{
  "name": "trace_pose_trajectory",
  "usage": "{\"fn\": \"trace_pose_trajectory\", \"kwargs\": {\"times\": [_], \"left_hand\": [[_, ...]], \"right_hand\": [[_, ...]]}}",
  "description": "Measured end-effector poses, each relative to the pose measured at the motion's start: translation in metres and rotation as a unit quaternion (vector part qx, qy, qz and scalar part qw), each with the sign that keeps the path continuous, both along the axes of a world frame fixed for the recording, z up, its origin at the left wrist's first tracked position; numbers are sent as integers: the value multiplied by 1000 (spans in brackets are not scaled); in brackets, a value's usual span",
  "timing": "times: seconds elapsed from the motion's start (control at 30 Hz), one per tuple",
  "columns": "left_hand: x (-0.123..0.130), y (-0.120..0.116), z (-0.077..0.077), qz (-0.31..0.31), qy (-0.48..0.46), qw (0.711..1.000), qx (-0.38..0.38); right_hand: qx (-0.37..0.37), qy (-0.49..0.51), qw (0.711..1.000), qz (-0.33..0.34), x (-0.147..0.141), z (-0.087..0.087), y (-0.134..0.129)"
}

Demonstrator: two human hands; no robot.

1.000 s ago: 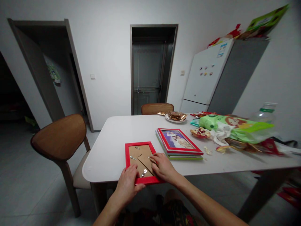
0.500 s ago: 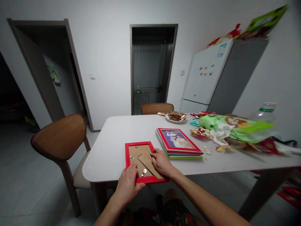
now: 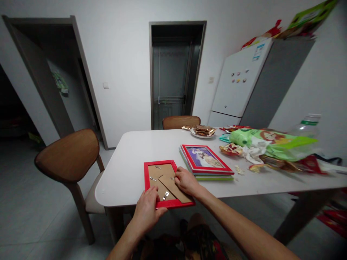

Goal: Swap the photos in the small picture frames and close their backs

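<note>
A red picture frame [image 3: 147, 177] lies face down at the table's front edge, its brown backing board [image 3: 159, 183] up. A brown stand flap [image 3: 173, 187] and small metal clips [image 3: 166, 195] show on the back. My left hand [image 3: 148, 206] is closed round the frame's lower left corner, thumb along the near edge. The fingers of my right hand [image 3: 186, 181] are bent together at a clip on the right side; the fingertips partly hide it. Just to the right is a stack of picture frames [image 3: 206, 159], a red one with a picture on top.
On the white table [image 3: 130, 151] are a plate of brown-wrapped packets [image 3: 203, 131], an opened pomegranate [image 3: 231, 150], crumpled tissue [image 3: 255, 151], a green bag [image 3: 273, 142] and a clear bottle [image 3: 309, 126]. Wooden chairs stand left [image 3: 70, 155] and behind [image 3: 181, 122].
The view has tilted slightly, so the room sits a little higher. Both hands stay on the red frame; my right fingers have shifted slightly at the clip.
</note>
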State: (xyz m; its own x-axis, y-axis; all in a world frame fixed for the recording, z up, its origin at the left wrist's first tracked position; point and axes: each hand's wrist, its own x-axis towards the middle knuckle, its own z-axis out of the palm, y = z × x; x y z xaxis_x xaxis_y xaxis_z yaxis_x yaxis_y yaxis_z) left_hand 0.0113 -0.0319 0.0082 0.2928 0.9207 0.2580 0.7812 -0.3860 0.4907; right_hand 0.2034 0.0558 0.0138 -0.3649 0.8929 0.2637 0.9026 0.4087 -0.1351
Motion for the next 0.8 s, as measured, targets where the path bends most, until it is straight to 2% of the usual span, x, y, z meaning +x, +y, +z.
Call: {"fn": "trace_pose_trajectory", "kwargs": {"times": [0.23, 0.37, 0.57, 0.8], "left_hand": [[-1, 0, -2, -3, -17, 1000, -2], [-3, 2, -2, -5, -18, 1000, -4], [-8, 4, -3, -14, -36, 999, -3], [-12, 5, -4, -15, -40, 999, -8]], "right_hand": [[-9, 9, 999, 40, 4, 6, -20], [22, 9, 999, 37, 0, 9, -39], [0, 27, 984, 177, -17, 12, -70], [-7, 49, 979, 198, -19, 13, -72]]}}
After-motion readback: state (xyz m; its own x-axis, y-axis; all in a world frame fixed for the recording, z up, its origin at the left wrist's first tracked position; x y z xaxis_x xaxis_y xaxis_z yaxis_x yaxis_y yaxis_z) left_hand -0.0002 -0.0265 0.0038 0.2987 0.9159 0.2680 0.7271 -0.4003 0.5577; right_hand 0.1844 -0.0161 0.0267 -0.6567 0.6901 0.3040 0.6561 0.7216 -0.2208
